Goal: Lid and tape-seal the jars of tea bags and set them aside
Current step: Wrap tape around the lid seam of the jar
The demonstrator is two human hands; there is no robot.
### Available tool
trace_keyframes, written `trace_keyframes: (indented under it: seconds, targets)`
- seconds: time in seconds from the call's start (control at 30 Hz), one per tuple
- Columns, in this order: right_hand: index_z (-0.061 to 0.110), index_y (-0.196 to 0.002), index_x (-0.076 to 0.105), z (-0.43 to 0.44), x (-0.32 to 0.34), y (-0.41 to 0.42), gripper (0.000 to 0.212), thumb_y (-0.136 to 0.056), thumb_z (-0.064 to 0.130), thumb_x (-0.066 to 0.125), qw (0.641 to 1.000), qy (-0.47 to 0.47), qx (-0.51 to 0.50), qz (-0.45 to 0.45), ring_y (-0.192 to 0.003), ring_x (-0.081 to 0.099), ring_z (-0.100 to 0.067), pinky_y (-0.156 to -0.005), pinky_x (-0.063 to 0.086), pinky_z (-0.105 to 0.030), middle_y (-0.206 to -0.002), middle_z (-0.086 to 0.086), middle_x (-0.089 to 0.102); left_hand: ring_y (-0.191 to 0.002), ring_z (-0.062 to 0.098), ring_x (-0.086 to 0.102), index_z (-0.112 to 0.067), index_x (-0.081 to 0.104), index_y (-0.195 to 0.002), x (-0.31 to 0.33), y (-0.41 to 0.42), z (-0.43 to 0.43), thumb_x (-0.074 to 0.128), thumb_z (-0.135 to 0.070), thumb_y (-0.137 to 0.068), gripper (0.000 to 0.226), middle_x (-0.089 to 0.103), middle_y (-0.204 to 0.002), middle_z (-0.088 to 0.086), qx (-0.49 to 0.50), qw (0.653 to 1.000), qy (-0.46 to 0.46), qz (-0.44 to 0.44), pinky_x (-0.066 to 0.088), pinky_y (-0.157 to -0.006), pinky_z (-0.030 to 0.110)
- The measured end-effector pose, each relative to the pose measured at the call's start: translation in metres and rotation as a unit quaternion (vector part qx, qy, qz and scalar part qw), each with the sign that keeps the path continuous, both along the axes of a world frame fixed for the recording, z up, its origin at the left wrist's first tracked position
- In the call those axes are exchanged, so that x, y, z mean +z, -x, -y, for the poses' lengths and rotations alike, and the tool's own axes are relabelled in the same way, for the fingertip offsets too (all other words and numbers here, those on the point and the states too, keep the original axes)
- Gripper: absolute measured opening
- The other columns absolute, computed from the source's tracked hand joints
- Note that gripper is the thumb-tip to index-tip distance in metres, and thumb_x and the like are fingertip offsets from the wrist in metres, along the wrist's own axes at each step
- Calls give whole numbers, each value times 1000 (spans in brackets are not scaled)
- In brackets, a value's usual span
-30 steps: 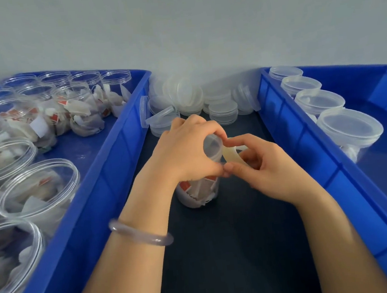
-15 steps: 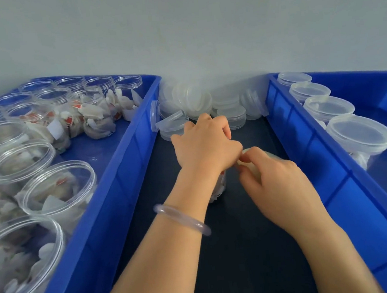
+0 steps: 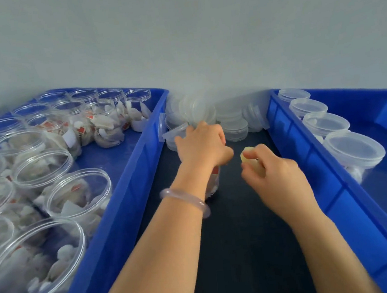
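One jar (image 3: 213, 183) of tea bags is standing upright on the dark mat (image 3: 244, 247) in the lane between the two blue bins, and the left hand (image 3: 200, 145) is lying over its top from above, fingers curled down the far side and thumb tucked at the right, so it is gripping the jar by its upper end. The right hand (image 3: 275, 176) is pinching a small pale tape roll (image 3: 248, 158) between thumb and fingertips, just right of the jar with a narrow gap of mat between them. That gap is what the coming move is turning on: the jar's long axis is running vertically, the seam to be sealed is lying round its top, and the tape is waiting to the right at about that height — the left hand is already on the jar, the right is near but apart. Whether a lid is seated is hidden under the left palm; only the jar's lower wall and a red tag are showing below the wrist. No free tape end is showing either. Blur is smearing the fingertips and the bracelet (image 3: 185, 198). Open jars (image 3: 78, 192) are filling the left bin (image 3: 129, 176), lidded jars (image 3: 353, 147) are lining the right bin (image 3: 306, 149), and loose lids (image 3: 233, 128) are piling at the far end.
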State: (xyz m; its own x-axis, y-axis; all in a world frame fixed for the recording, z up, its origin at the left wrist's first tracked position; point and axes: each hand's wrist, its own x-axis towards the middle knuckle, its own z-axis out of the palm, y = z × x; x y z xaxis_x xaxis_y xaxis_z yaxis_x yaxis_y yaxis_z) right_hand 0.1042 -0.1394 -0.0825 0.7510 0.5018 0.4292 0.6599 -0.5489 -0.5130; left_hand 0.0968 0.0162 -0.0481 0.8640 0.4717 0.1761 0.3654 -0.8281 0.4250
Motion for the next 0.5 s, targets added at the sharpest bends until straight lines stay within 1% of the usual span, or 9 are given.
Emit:
trace_keyframes:
  seconds: [0.07,0.13,0.17,0.2,0.23,0.3,0.37,0.43,0.5]
  targets:
    - [24,-117,47,-9,-13,-28,29,-93,40,49,993,106,-34,-43,-85,59,-26,-68,46,-38,-100,-1,66,-123,21,44,-34,57,-110,-1,3,-8,79,-35,-70,46,50,-122,-7,-46,998,-6,-37,34,-99,48]
    - [19,-127,43,-18,-33,-41,40,-95,43,49,984,168,-47,-46,-93,60,-27,-68,41,-35,-107,-5,65,-141,23,26,-35,42,-137,-7,9,-12,81,-51,-64,84,41,-145,-8,-66,994,-61,-57,15,-110,61]
    - [18,-128,43,-21,-44,-44,43,-95,45,49,983,172,-38,-46,-95,60,-24,-70,42,-35,-109,-4,64,-146,23,12,-36,32,-143,-14,13,-13,79,-59,-60,98,31,-153,-9,-61,994,-84,-21,3,-111,64]
    - [17,-127,45,-25,-54,-46,43,-94,45,51,984,168,-24,-57,-96,58,-21,-74,45,-35,-110,-4,63,-148,22,3,-36,25,-147,-25,18,-13,78,-63,-57,107,23,-157,-8,-46,994,-83,47,-2,-111,64]
    - [17,-126,46,-29,-61,-47,43,-94,44,53,984,163,-11,-70,-99,55,-20,-79,46,-36,-112,-3,61,-148,21,0,-36,21,-148,-37,25,-11,79,-64,-55,112,18,-159,-6,-29,990,-38,133,-1,-113,60]
    - [18,-126,50,-34,-73,-50,41,-93,41,55,983,179,-2,-50,-107,49,-21,-90,43,-37,-117,-3,58,-147,16,7,-34,16,-150,-65,37,-9,84,-53,-54,119,14,-159,-4,-10,953,142,267,13,-119,49]
    - [17,-125,55,-35,-79,-50,40,-91,39,59,983,185,14,-12,-112,45,-21,-97,38,-35,-119,-3,53,-143,8,19,-31,9,-151,-89,43,-11,90,-37,-52,128,22,-154,-9,7,910,293,292,24,-117,36]
    - [14,-125,58,-34,-77,-47,42,-88,30,67,993,109,41,-20,-117,45,-21,-101,36,-31,-119,-2,53,-135,2,33,-27,12,-151,-104,41,-13,92,-25,-52,128,35,-144,-16,6,898,338,281,32,-109,23]
    - [12,-122,61,-34,-67,-41,41,-82,14,73,990,-91,73,-82,-113,55,-18,-97,41,-23,-115,2,60,-125,-6,43,-30,26,-145,-112,38,-18,92,-25,-53,114,46,-132,-26,-4,895,340,289,38,-97,12]
